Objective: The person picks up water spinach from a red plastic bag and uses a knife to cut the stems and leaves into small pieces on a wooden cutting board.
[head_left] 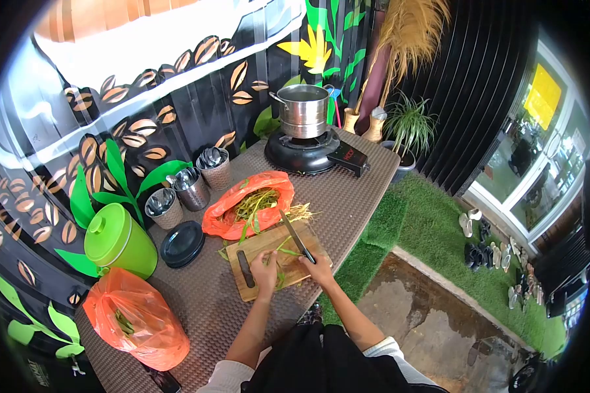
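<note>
The right hand (pixel 319 267) is closed around the handle of one knife (pixel 297 236), blade angled away from the fingers. The left hand (pixel 265 270) pins green stalks (pixel 281 263) flat with curled fingers on one wooden cutting board (pixel 255 245). Beyond the fingers — one open orange bag of greens (pixel 233 216). Further left — three metal cups (pixel 191 188), one green bucket (pixel 119 241), one second orange bag (pixel 134 318).
</note>
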Available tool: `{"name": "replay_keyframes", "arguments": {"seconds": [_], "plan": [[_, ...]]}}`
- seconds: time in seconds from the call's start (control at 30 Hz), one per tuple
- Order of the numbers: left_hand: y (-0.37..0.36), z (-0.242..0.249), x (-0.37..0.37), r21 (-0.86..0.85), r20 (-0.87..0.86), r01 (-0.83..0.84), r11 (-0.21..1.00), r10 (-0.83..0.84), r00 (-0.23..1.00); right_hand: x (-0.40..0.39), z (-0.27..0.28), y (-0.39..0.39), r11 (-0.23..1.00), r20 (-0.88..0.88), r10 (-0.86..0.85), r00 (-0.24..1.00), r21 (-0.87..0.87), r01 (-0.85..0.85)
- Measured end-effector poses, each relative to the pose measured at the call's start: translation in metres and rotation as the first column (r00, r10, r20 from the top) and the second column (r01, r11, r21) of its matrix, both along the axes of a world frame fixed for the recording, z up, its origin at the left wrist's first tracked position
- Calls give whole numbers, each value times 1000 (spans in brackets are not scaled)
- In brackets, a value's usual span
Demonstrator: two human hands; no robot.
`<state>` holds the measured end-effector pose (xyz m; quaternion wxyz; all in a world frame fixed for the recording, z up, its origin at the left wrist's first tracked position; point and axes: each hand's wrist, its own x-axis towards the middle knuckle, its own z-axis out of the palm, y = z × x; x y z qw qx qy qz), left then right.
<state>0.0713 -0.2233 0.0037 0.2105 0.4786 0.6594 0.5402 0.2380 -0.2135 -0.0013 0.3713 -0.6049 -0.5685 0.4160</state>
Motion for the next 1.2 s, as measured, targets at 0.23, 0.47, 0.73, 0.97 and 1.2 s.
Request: {"name": "replay_keyframes", "arguments": {"seconds": [0.23,0.47,0.73,0.97,1.2], "plan": [[13,-37,-4,34,366,94,995,-99,925,-6,-4,8,968,242,-227,943,158,193],[11,-32,2,-71,757,273,959,-127,641,-9,12,7,957,188,-209,960,242,161],[8,-6,4,-93,820,280,955,-86,566,-19,23,-15,979,-58,61,996,196,-48],[20,-25,7,88,818,268,960,-223,530,-32,5,-34,974,-189,203,961,135,-180],[29,-40,10,98,740,259,961,-244,627,-24,11,-33,966,50,100,994,236,-109]]}}
